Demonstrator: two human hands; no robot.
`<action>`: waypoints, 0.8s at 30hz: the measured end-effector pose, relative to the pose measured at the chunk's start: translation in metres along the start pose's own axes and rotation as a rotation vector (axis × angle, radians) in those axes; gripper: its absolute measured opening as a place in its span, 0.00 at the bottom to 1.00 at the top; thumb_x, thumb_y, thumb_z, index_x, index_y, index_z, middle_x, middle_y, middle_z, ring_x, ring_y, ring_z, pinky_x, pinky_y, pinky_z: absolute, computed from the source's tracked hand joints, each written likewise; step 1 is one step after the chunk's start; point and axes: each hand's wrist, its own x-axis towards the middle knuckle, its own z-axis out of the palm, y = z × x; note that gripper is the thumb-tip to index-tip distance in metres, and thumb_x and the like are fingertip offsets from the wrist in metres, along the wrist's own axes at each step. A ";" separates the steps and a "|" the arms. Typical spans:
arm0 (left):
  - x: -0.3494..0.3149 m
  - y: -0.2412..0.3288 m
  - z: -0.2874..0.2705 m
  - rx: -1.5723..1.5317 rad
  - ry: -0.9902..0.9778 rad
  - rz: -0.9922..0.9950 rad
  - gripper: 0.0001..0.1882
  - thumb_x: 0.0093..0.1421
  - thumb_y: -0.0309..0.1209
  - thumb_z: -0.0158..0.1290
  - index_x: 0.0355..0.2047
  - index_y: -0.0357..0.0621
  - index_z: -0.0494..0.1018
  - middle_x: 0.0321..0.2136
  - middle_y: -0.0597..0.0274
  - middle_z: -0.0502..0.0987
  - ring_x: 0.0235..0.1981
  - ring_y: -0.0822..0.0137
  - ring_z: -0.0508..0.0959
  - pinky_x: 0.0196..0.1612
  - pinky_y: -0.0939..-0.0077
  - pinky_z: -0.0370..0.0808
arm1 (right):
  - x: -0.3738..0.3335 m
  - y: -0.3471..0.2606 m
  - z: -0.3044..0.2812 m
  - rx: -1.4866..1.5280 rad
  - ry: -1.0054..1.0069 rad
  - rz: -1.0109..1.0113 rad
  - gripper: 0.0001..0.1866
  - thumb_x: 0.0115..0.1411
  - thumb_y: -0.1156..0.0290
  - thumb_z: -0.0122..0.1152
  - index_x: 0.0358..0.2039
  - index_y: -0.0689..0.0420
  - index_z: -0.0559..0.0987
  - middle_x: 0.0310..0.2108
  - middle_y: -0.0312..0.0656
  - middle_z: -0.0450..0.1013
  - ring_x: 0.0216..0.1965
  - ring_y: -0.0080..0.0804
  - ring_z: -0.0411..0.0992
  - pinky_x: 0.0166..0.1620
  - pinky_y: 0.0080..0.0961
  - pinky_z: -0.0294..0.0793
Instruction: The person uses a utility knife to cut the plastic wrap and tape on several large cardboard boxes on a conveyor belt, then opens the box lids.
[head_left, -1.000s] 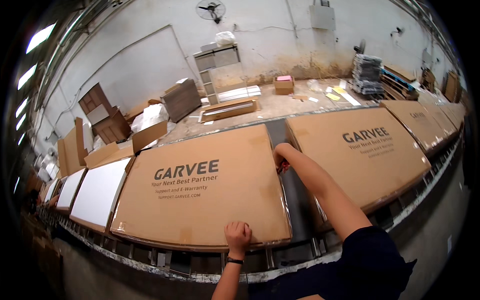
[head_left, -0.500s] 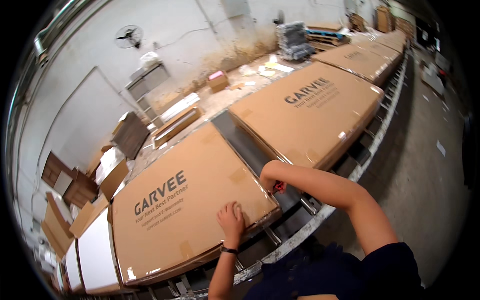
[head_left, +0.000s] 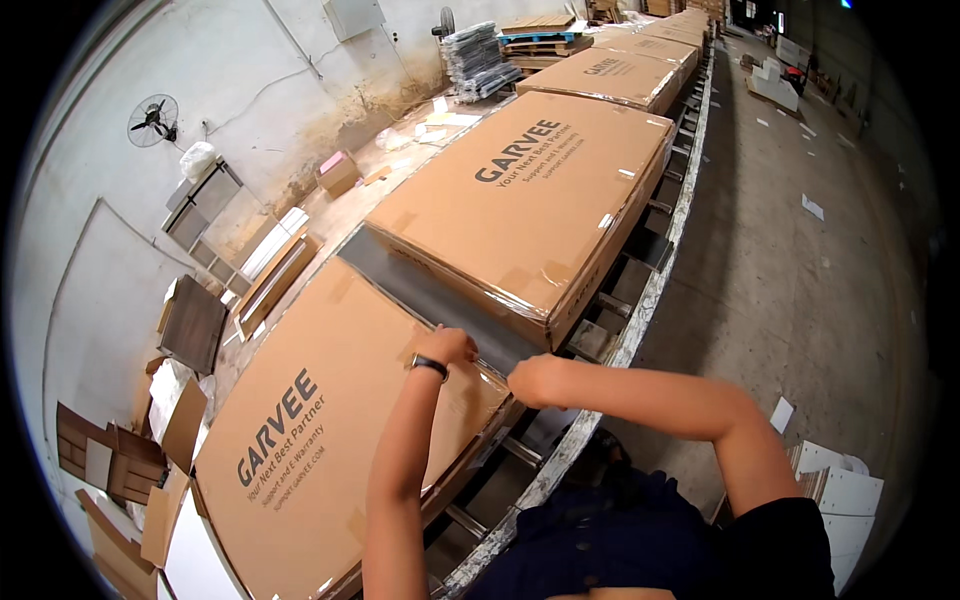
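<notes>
A big flat cardboard carton point(head_left: 350, 400) with dark print and clear tape lies in front of me on a roller conveyor. My left hand point(head_left: 448, 345), with a watch at the wrist, is at the carton's right end, its fingers curled down at the edge. What they hold, if anything, is hidden. Close to the near corner of that end, my right hand point(head_left: 537, 381) is closed with the knuckles up. Its fingertips and anything inside are out of sight. A dark gap separates this end from a second similar carton point(head_left: 530, 200).
More cartons point(head_left: 607, 75) line the conveyor beyond. Its worn metal rail point(head_left: 650, 300) runs beside me, with rollers under the cartons. Opened cardboard and a white panel point(head_left: 205, 545) are at lower left. White boards point(head_left: 845, 500) stand on the floor at right. A wall fan point(head_left: 153, 121) hangs left.
My left hand has gone from lying on the carton's top to its right end. My right hand remains by that end; the red item seen in it before is now hidden. The view has shifted.
</notes>
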 end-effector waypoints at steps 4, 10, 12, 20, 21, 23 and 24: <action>0.010 0.039 -0.020 0.149 -0.180 -0.054 0.10 0.52 0.44 0.54 0.35 0.66 0.79 0.36 0.71 0.79 0.47 0.60 0.73 0.51 0.28 0.50 | 0.000 0.023 0.072 -0.089 -0.266 -0.133 0.10 0.48 0.73 0.56 0.30 0.59 0.81 0.34 0.47 0.77 0.39 0.43 0.76 0.37 0.38 0.76; 0.012 0.015 0.005 0.001 0.065 0.106 0.09 0.53 0.44 0.53 0.30 0.60 0.79 0.32 0.66 0.79 0.42 0.58 0.75 0.53 0.29 0.50 | -0.024 0.078 0.179 0.168 0.270 0.101 0.19 0.60 0.63 0.47 0.53 0.49 0.67 0.29 0.48 0.75 0.30 0.46 0.75 0.28 0.41 0.73; 0.003 0.007 0.016 -0.010 0.229 0.127 0.09 0.54 0.44 0.51 0.29 0.59 0.79 0.30 0.63 0.79 0.39 0.57 0.76 0.52 0.26 0.47 | -0.044 0.079 0.175 0.255 0.311 0.149 0.20 0.60 0.63 0.48 0.53 0.49 0.67 0.29 0.47 0.75 0.29 0.46 0.75 0.27 0.41 0.73; 0.014 0.024 0.000 -0.125 0.128 -0.032 0.10 0.50 0.43 0.55 0.28 0.56 0.79 0.32 0.63 0.79 0.44 0.56 0.74 0.50 0.20 0.40 | 0.004 0.057 0.213 0.327 0.972 -0.078 0.30 0.58 0.65 0.52 0.61 0.43 0.58 0.24 0.41 0.65 0.18 0.39 0.69 0.20 0.31 0.71; 0.018 0.025 -0.003 -0.165 0.080 -0.049 0.10 0.50 0.43 0.56 0.29 0.55 0.79 0.32 0.63 0.79 0.45 0.56 0.73 0.50 0.20 0.40 | 0.021 0.054 0.224 0.308 0.984 -0.048 0.30 0.59 0.65 0.52 0.61 0.43 0.58 0.23 0.41 0.65 0.18 0.38 0.69 0.19 0.31 0.70; 0.028 0.015 0.003 -0.207 0.078 -0.031 0.10 0.50 0.43 0.56 0.29 0.55 0.79 0.32 0.63 0.78 0.44 0.55 0.73 0.49 0.20 0.43 | 0.039 0.048 0.238 0.326 0.925 -0.002 0.31 0.58 0.70 0.51 0.62 0.42 0.56 0.23 0.43 0.65 0.18 0.41 0.69 0.19 0.33 0.70; 0.035 0.007 0.009 -0.245 0.070 -0.015 0.11 0.50 0.44 0.55 0.29 0.55 0.79 0.31 0.62 0.78 0.44 0.55 0.73 0.48 0.20 0.46 | 0.046 0.047 0.249 0.325 0.806 0.055 0.33 0.56 0.73 0.49 0.63 0.42 0.55 0.23 0.44 0.66 0.18 0.43 0.69 0.20 0.35 0.70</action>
